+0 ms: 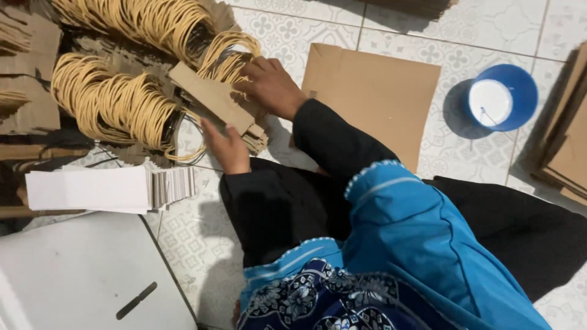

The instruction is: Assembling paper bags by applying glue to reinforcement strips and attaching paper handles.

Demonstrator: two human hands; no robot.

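Brown card strips point(211, 98), a flat stack of them, lie on the tiled floor point(428, 153) against a heap of tan cord loops point(116, 101). The right hand point(269, 85) rests on the far end of the stack, fingers curled down over the top strip and into a bunch of loops point(229, 55) just behind it; it looks to be gripping the strip's end, though the fingertips are hidden. The left hand point(226, 146) lies at the near edge of the stack, palm down and fingers flat, pressing or steadying rather than clenched; whether it pinches anything I cannot tell.

Judged by looks, the strips are light, thin and fairly stiff along their length, yet easy to crease or to fan apart, since nothing binds them. Holding them by both short ends, or squeezing the stack across its middle, would keep them squared. The cords are soft, limp and prone to tangle, so a bunch is better lifted as a whole.

Near the left hand lies a stack of white paper slips point(104, 189), beside a white board point(79, 275). A large brown sheet point(373, 98) lies flat by the right arm, and a blue bowl point(501, 98) stands well apart beyond it.
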